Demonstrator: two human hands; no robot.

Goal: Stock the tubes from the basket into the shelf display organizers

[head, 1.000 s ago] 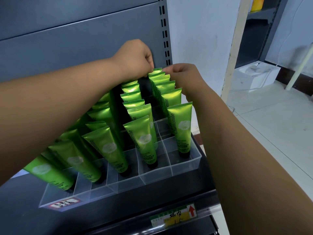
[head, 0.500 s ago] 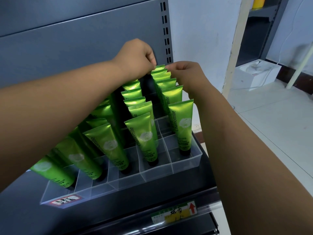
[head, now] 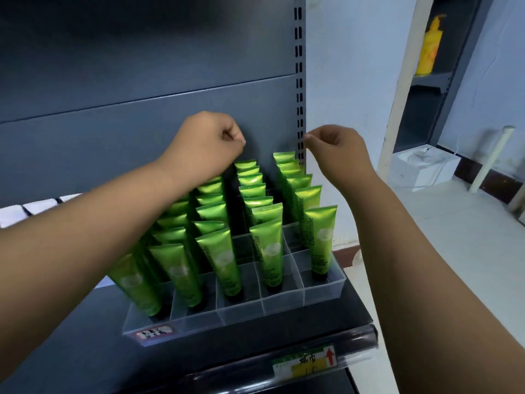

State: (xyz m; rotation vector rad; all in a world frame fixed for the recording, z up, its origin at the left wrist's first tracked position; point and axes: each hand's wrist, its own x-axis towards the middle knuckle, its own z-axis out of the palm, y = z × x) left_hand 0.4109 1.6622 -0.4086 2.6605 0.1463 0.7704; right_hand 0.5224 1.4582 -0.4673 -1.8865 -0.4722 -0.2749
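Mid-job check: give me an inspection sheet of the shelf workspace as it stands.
Surface: dark shelf, price label on its front edge.
Job's things: green tubes stand in rows in the clear organizer; basket not in view.
Clutter: white packs at far left.
Hands: left hand and right hand above the back rows, fingers curled, holding nothing.
Cables: nothing seen.
Surroundings: white box on the floor, yellow bottle on another shelf.

Pale blue wall [head: 355, 81], light tiled floor [head: 454, 245], white box [head: 423, 170] by a dark rack [head: 420, 115]
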